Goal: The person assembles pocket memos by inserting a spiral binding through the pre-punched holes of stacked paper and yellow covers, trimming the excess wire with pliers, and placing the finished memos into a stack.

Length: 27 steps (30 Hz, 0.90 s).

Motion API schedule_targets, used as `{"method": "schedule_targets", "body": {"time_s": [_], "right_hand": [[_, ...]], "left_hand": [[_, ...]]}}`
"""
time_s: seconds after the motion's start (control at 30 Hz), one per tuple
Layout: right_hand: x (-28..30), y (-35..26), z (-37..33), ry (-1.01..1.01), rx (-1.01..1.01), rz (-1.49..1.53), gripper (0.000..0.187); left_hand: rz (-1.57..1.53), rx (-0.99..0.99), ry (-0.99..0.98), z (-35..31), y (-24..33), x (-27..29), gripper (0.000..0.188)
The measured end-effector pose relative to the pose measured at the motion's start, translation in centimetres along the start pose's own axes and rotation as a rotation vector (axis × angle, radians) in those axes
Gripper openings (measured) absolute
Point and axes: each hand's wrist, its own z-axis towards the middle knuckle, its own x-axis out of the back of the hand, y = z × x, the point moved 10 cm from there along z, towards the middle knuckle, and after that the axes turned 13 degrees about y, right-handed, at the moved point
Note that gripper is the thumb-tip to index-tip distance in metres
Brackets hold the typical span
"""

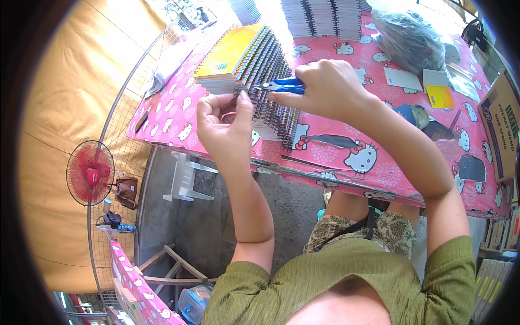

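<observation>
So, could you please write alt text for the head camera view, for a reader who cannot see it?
A person's right hand holds blue-handled pliers at the wire spiral of a small notebook pinched by the left hand. More spiral notebooks are stacked on a pink cartoon-print table; a red fan stands lower left.

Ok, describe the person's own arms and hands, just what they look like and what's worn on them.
Both are bare: the left hand and right hand wear no gloves, and no rings, watch or bracelets show. The forearms are uncovered up to the elbows. Short olive-green sleeves of a knit-looking top cover only the upper arms. The fingers are bare too; whether the nails are painted is too small to tell.
</observation>
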Motion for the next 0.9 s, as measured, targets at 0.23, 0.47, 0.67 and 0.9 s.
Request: {"method": "schedule_targets", "body": {"time_s": [0.23, 0.47, 0.67, 0.9], "right_hand": [[2.3, -0.9, -1.7, 0.557, 0.253, -0.026, 0.064], [-1.9, -0.1, -0.2, -0.109, -0.037, 0.000, 0.062], [1.9, -0.5, -1.8, 0.493, 0.200, 0.016, 0.063], [-1.8, -0.3, -0.5, -0.017, -0.023, 0.060, 0.065]], "left_hand": [[-0.006, 0.108, -0.058, -0.2, -0.8, -0.2, 0.028], [0.028, 0.063, -0.079, 0.2, -1.5, 0.1, 0.030], [-0.039, 0.249, -0.067, -0.4, -2.5, 0.4, 0.032], [-0.031, 0.193, -0.126, -0.5, -2.8, -0.1, 0.032]]}}
